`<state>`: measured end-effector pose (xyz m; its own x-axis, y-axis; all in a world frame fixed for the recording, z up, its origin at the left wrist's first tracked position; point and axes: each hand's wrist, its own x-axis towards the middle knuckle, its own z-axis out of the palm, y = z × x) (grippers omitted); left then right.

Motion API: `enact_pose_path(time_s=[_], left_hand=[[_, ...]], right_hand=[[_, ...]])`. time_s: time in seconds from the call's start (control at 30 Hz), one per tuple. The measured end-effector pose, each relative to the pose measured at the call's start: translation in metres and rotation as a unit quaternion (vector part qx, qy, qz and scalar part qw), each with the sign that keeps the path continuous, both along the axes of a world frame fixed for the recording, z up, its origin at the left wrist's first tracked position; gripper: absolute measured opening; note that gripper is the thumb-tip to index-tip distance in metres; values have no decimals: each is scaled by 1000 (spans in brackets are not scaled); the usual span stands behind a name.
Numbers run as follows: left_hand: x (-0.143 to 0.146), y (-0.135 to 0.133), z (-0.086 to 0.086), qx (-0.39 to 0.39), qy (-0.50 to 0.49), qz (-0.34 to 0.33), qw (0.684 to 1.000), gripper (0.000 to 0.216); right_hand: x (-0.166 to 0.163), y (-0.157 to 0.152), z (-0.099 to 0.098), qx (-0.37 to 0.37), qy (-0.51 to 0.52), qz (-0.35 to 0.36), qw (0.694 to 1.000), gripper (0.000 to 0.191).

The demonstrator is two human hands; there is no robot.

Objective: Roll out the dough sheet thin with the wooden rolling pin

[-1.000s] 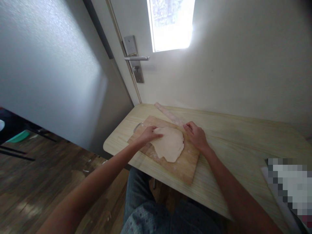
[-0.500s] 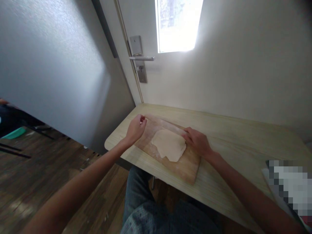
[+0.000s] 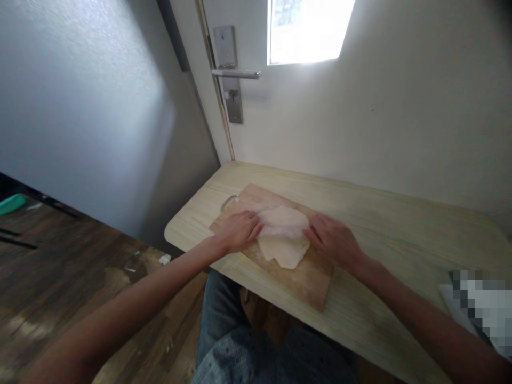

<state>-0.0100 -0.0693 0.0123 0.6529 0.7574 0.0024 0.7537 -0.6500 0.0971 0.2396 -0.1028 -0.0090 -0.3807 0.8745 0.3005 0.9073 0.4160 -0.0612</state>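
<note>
Where dough (image 3: pixel 284 255) ends, bare board (image 3: pixel 307 289) shows.

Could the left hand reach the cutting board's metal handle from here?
Probably yes: the handle lies near the left hand with nothing covering it, though that hand must first leave the rolling pin.

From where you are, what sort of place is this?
Probably a room in a home, used partly for cooking: dough lies on a wooden board on a table, right beside a door with a handle.
</note>
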Motion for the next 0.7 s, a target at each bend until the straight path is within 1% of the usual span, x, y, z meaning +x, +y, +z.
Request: enact_pose_path(time_s=[0.1, 0.2, 0.3, 0.4, 0.53, 0.7], left_hand=[[2, -3, -6, 24, 3, 75, 997, 30], [5, -5, -8, 55, 3, 126, 990, 26], [8, -3, -8, 55, -5, 137, 989, 29], [9, 5, -7, 36, -26, 136, 990, 33], [9, 24, -10, 7, -66, 151, 986, 33], [12, 50, -13, -1, -108, 167, 980, 32]], right_hand=[[-7, -3, 1, 5, 21, -44, 999, 34], [-11, -6, 1, 8, 37, -51, 998, 37], [-10, -4, 0, -9, 36, -44, 998, 46], [-7, 5, -3, -46, 28, -41, 998, 49], [-3, 25, -10, -92, 29, -51, 994, 52], [2, 53, -22, -123, 70, -64, 988, 56]])
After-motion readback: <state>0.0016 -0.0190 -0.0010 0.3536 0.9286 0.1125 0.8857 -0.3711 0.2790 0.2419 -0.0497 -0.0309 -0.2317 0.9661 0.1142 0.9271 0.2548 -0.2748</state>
